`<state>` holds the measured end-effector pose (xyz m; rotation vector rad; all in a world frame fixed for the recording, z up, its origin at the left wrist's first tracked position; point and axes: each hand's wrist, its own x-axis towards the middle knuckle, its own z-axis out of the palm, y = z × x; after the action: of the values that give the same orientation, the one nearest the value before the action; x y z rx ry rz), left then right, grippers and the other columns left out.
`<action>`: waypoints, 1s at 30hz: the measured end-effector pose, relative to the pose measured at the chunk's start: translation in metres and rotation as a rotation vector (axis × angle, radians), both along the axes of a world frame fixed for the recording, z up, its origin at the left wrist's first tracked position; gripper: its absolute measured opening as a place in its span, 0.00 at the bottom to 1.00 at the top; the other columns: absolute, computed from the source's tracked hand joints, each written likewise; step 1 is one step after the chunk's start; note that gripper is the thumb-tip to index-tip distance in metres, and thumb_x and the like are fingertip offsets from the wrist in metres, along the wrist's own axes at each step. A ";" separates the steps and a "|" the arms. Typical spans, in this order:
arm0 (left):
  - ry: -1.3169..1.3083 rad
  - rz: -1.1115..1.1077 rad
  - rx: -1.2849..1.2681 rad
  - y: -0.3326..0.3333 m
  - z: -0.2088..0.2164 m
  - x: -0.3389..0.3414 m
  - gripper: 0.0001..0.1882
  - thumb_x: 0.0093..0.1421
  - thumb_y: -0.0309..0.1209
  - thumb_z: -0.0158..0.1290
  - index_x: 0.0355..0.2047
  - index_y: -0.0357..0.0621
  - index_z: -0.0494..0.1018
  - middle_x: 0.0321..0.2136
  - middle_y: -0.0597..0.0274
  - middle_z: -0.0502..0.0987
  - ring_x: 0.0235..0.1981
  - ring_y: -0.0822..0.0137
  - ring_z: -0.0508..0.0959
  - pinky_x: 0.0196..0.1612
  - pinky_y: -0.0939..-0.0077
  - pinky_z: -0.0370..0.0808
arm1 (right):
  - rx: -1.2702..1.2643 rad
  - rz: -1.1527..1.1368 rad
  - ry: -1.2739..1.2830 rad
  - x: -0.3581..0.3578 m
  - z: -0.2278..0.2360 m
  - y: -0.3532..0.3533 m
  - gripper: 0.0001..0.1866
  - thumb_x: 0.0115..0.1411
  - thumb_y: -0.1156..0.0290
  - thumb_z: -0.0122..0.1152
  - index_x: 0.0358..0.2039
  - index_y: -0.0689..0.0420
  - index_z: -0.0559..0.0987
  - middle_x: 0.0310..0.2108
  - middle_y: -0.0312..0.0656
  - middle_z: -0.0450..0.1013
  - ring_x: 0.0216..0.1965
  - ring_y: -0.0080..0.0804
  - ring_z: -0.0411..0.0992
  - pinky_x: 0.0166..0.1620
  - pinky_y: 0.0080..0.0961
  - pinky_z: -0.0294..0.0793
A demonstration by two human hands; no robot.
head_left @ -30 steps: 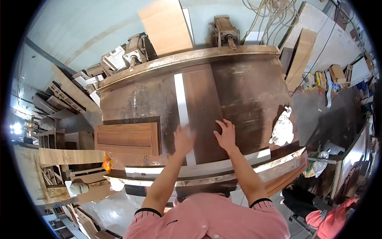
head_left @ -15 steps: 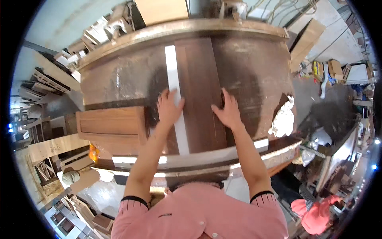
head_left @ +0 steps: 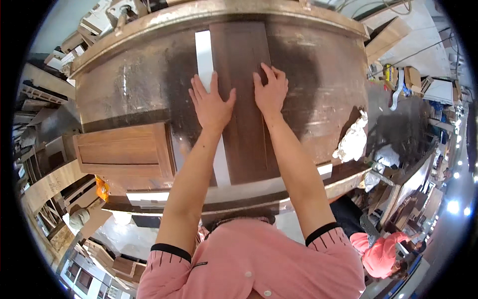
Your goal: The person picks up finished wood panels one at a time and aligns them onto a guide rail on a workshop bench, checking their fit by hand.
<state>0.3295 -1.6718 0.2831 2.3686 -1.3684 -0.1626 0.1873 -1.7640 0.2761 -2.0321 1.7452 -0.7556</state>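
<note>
A long dark brown wooden panel (head_left: 245, 149) lies lengthwise in front of me on a worn workbench (head_left: 328, 74). Along its left side runs a narrow white strip (head_left: 203, 50), apparently flat on the bench. My left hand (head_left: 211, 107) rests with fingers spread over the strip and the panel's left edge, covering part of both. Flat on the panel's right part lies my right hand (head_left: 271, 92), its thumb and fingers apart. Neither hand is wrapped round anything.
A framed brown wooden panel (head_left: 119, 147) lies at the bench's near left. Crumpled white material (head_left: 352, 137) sits at the right edge. A raised wooden ledge (head_left: 199, 15) borders the far side. Another person in a pink top (head_left: 383, 254) is at lower right.
Both hands have moved farther forward along the panel. My right hand has shifted from the panel's right edge onto its face. The view has tilted slightly.
</note>
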 end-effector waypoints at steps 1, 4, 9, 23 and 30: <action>0.011 -0.005 -0.005 -0.002 0.002 0.000 0.41 0.63 0.54 0.58 0.71 0.53 0.60 0.70 0.30 0.52 0.73 0.36 0.52 0.73 0.43 0.52 | -0.014 -0.011 0.020 -0.001 -0.001 -0.002 0.22 0.63 0.57 0.66 0.57 0.43 0.80 0.56 0.47 0.70 0.56 0.51 0.68 0.61 0.48 0.67; 0.007 -0.004 -0.005 -0.001 0.005 0.002 0.40 0.63 0.54 0.57 0.71 0.53 0.60 0.70 0.29 0.52 0.73 0.35 0.51 0.73 0.45 0.52 | -0.008 -0.017 0.042 0.003 0.005 0.000 0.21 0.63 0.57 0.66 0.56 0.43 0.80 0.56 0.48 0.70 0.56 0.50 0.68 0.60 0.48 0.67; 0.027 -0.004 -0.022 0.000 0.008 0.001 0.41 0.62 0.52 0.58 0.70 0.50 0.60 0.70 0.29 0.51 0.73 0.37 0.51 0.74 0.48 0.50 | -0.023 -0.015 0.014 0.002 0.004 0.001 0.20 0.63 0.57 0.65 0.56 0.44 0.81 0.55 0.48 0.70 0.56 0.50 0.69 0.59 0.47 0.66; -0.010 -0.032 -0.082 0.000 0.004 0.001 0.40 0.62 0.50 0.59 0.70 0.50 0.60 0.69 0.27 0.53 0.71 0.32 0.54 0.72 0.43 0.55 | -0.036 -0.016 0.055 0.005 0.007 0.004 0.21 0.64 0.57 0.64 0.57 0.44 0.79 0.56 0.45 0.69 0.56 0.49 0.68 0.59 0.49 0.65; 0.019 -0.004 -0.042 0.001 0.007 0.001 0.40 0.62 0.50 0.59 0.70 0.50 0.61 0.69 0.27 0.52 0.72 0.35 0.52 0.74 0.45 0.52 | -0.032 0.002 0.102 0.006 0.005 0.004 0.20 0.65 0.57 0.62 0.57 0.44 0.78 0.57 0.45 0.68 0.58 0.49 0.67 0.59 0.49 0.65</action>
<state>0.3304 -1.6704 0.2897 2.3248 -1.3545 -0.1552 0.1930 -1.7597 0.2810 -2.1278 1.7973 -0.6950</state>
